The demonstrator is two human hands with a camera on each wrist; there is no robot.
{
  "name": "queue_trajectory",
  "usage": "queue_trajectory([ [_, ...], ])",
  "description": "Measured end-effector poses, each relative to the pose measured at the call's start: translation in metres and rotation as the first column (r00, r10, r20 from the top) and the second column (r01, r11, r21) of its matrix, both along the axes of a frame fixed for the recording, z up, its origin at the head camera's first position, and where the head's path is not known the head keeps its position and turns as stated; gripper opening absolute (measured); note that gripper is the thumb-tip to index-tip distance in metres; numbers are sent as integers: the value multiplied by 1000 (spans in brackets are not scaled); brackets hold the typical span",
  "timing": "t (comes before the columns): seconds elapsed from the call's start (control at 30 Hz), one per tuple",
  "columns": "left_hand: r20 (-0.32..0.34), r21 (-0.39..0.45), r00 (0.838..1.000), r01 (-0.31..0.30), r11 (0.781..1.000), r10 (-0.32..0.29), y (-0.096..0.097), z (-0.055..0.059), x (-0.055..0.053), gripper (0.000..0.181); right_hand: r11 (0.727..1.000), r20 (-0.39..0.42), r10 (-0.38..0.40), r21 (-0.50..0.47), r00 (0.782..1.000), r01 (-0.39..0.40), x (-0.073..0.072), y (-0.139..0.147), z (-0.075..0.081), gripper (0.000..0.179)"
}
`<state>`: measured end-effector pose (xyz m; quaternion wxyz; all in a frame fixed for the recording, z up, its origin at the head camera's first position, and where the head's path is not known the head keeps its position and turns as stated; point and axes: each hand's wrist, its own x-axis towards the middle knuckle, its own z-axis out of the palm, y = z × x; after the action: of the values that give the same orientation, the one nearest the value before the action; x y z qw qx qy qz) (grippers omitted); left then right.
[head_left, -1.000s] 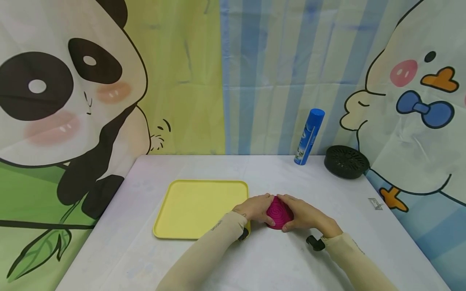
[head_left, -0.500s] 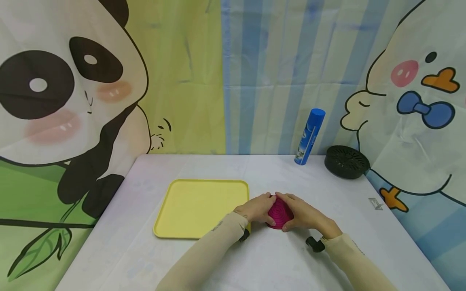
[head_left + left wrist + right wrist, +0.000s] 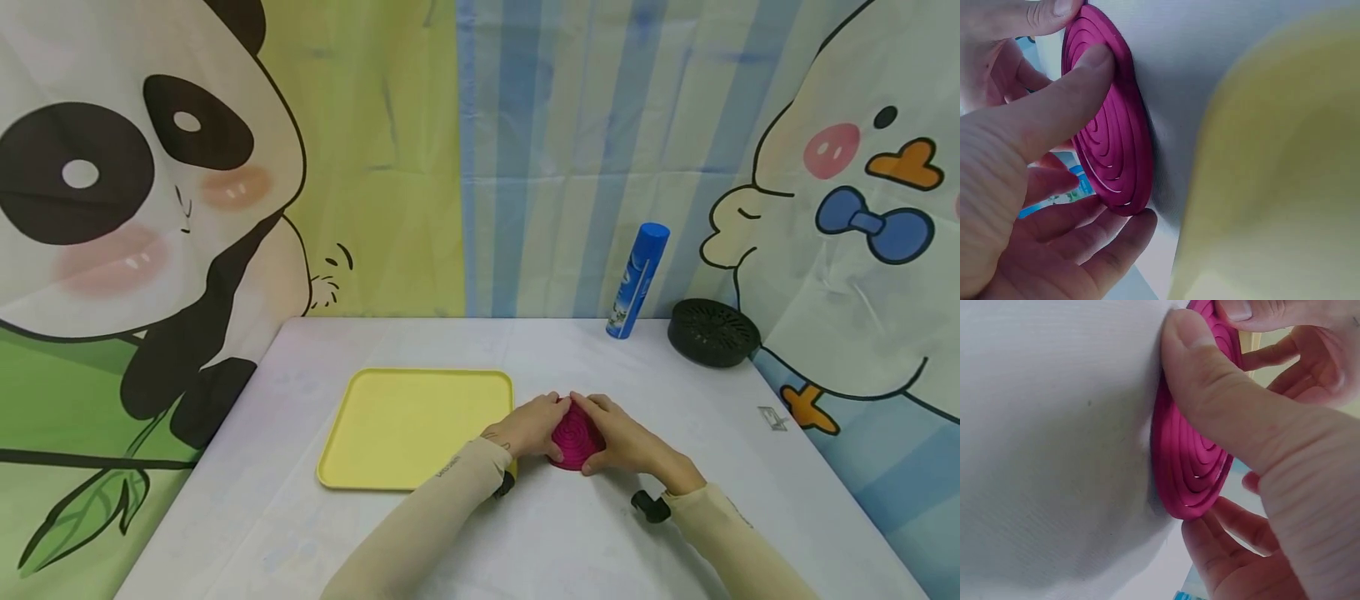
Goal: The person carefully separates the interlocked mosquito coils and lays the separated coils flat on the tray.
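Note:
A magenta round coaster (image 3: 577, 437) with concentric ridges is on the white table, just right of the yellow tray. My left hand (image 3: 532, 427) holds its left side and my right hand (image 3: 628, 440) its right side. In the left wrist view, the left thumb lies on the ridged face of the coaster (image 3: 1124, 140), while fingertips touch its far edge. Thin pale slits show between some rings. The right wrist view has the right thumb across the near part of the coaster (image 3: 1175, 450) and fingers at its far rim.
The yellow tray (image 3: 412, 433) lies beside the left forearm. A blue spray can (image 3: 637, 282) stands at the table's back edge, with a round black object (image 3: 714, 333) to its right. Printed cloth hangs behind the white table (image 3: 300, 542).
Both hands keep their hold on the coaster in the same place. The fingers at its far edge have shifted very slightly.

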<state>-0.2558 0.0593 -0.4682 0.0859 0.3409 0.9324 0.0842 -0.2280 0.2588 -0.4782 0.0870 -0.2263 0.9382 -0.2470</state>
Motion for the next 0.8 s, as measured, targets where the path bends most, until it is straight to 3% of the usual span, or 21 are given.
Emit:
queue_trajectory([
  [0.2, -46, 40, 999, -25, 999, 26, 0, -1, 0, 95, 999, -1, -39, 4, 999, 39, 0, -1, -1, 116],
  [0.57, -15, 109, 995, -99, 989, 101, -3, 3, 8, 103, 997, -60, -82, -3, 995, 82, 3, -1, -3, 118],
  [0.8, -3, 126, 993, -121, 985, 122, -5, -1, 4, 102, 994, -62, -109, -6, 992, 108, 4, 3, -4, 117],
])
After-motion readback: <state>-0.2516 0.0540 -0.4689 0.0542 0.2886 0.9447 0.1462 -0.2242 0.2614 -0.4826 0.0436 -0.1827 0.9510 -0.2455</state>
